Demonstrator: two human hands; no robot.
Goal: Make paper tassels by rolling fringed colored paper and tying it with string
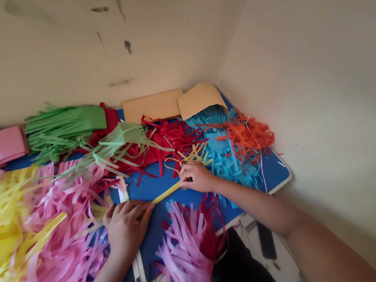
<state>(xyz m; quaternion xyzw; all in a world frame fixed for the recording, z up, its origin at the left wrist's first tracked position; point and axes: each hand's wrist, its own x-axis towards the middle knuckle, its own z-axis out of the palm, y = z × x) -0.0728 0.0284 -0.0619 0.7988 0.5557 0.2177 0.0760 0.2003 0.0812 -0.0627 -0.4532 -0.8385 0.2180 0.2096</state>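
Observation:
A narrow yellow paper strip (167,193) stretches between my two hands, low over the blue table. My left hand (126,220) is closed on its left end, with pale yellow fringe showing beside the wrist. My right hand (195,176) pinches the other end, and cut yellow fringe (196,154) fans out beyond its fingers. Pink fringed paper (65,227) lies to the left of my left hand. Blue fringed paper (229,159) is just right of my right hand, and red fringed paper (170,136) lies behind it.
Yellow fringe (0,225), green fringe (65,121), pale green fringe (120,142) and orange fringe (251,136) cover much of the blue table (276,171). Tan folded paper (153,105) stands by the wall. A lilac tassel bunch (187,249) hangs at the front edge, near a dark phone-like object (266,240).

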